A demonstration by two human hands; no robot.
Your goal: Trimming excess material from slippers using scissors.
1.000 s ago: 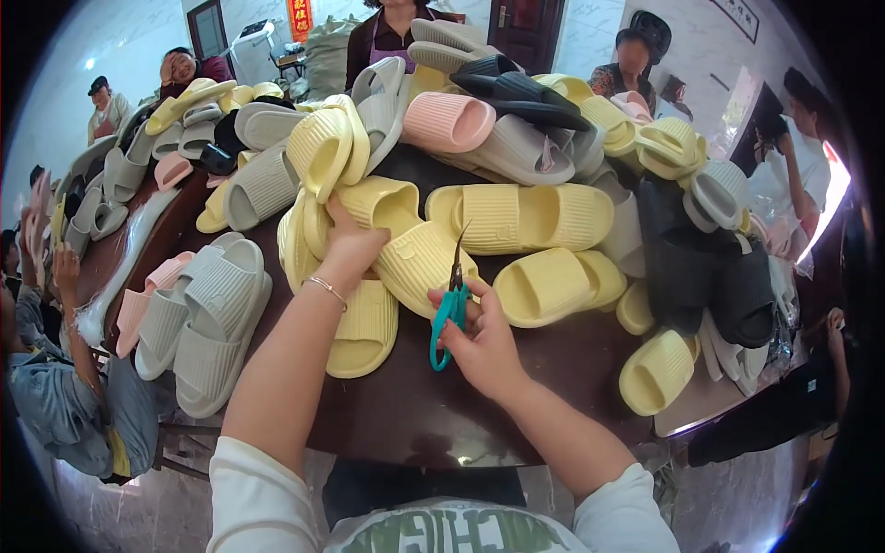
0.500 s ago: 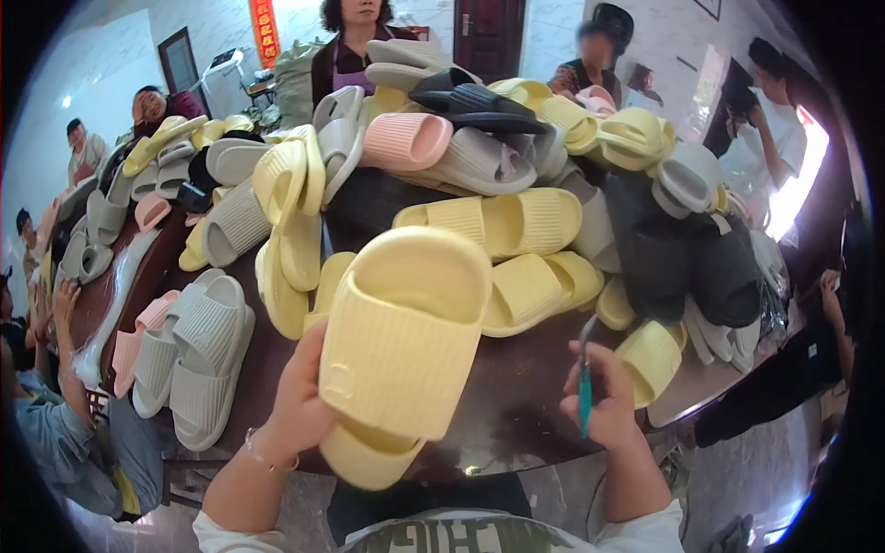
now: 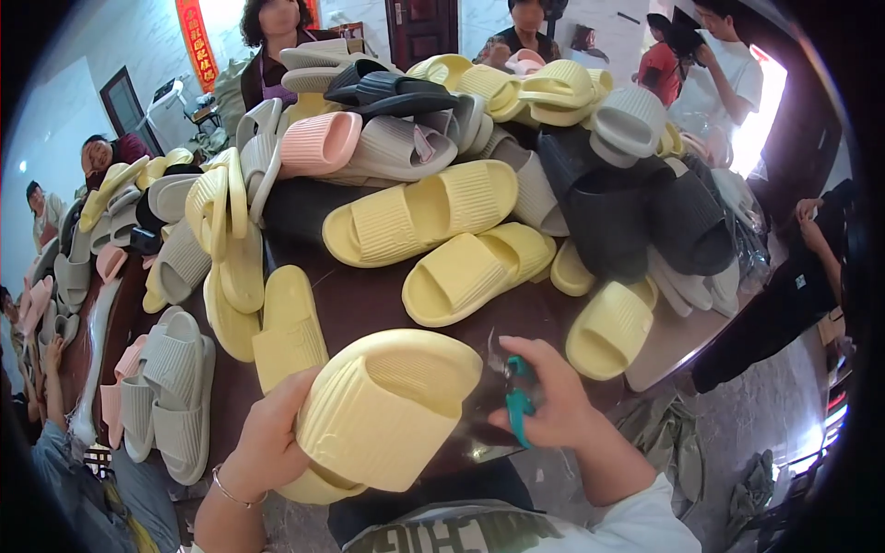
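Note:
A pale yellow slide slipper (image 3: 383, 419) with a ribbed strap is gripped at its side by my left hand (image 3: 272, 429), and a second yellow slipper (image 3: 318, 487) sits tucked beneath it. To its right, my right hand (image 3: 553, 396) is closed on thread snips (image 3: 518, 402) with teal handles. Their metal blades point up and away, a short gap from the held slipper. Just beyond my left hand, another yellow slipper (image 3: 290, 318) lies on the dark table (image 3: 369, 304).
Slippers are heaped across the table: a yellow pair (image 3: 419, 212), a pink slipper (image 3: 319, 143), black slippers (image 3: 604, 212), and grey slippers (image 3: 180, 396) at the left. Several people stand or sit around it; a person in white (image 3: 733, 78) is at the far right.
The held slippers have come lower and tilted over. My right hand has moved nearer to them and turned, so the snips' teal handles show more. The view has swung to the right.

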